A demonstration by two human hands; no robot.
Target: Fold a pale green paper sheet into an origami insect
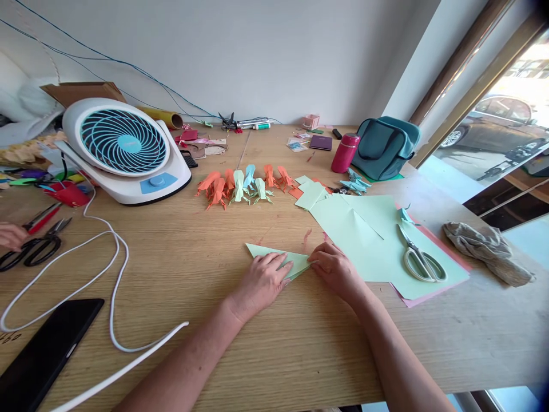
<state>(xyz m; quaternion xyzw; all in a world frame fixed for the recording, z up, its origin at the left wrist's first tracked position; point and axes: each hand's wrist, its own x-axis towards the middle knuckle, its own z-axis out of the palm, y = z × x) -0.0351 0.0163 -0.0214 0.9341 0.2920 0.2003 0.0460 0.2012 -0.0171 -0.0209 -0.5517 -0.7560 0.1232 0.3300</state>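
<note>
A light green sheet of paper, folded into a triangle (274,252), lies on the wooden table in front of me. My left hand (266,277) rests across its middle with the fingers stretched out, pressing it down. At the paper's right corner, my right hand (337,266) pinches the edge between thumb and fingers. Larger green sheets (360,229) lie just beyond and to the right of my right hand, with white-handled scissors (422,260) on top. Behind the folded paper stands a group of orange, green and blue origami figures (238,186).
A white fan (128,149) stands back left, its white cable (124,257) looping over the table. Another person's hand (12,236) is by black-handled scissors (40,249). A black phone (51,349) lies front left. Back right are a pink bottle (345,153), teal bag (384,149) and crumpled cloth (489,252).
</note>
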